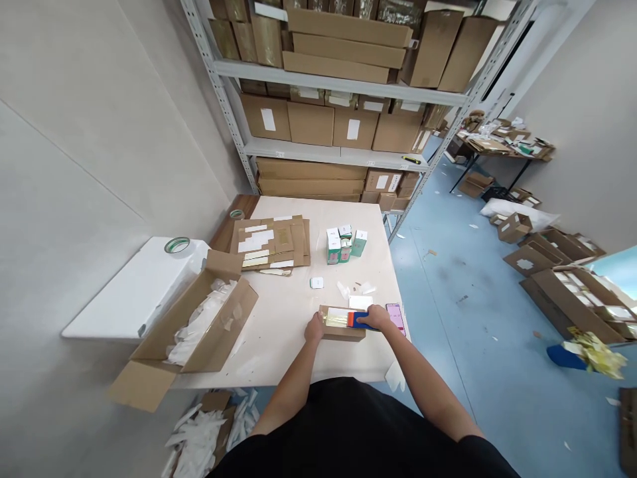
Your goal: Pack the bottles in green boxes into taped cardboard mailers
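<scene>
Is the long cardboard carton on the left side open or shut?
Open: its near end flap of the carton is folded outward, and white material shows inside.

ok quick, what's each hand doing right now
Left hand: touching the box's left end; grip can't be told.
Right hand: closed, holding the tape dispenser.

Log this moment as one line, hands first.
left hand: at small carton, left end | right hand: gripping blue-and-orange tape dispenser over carton top | phone: beside right hand
</scene>
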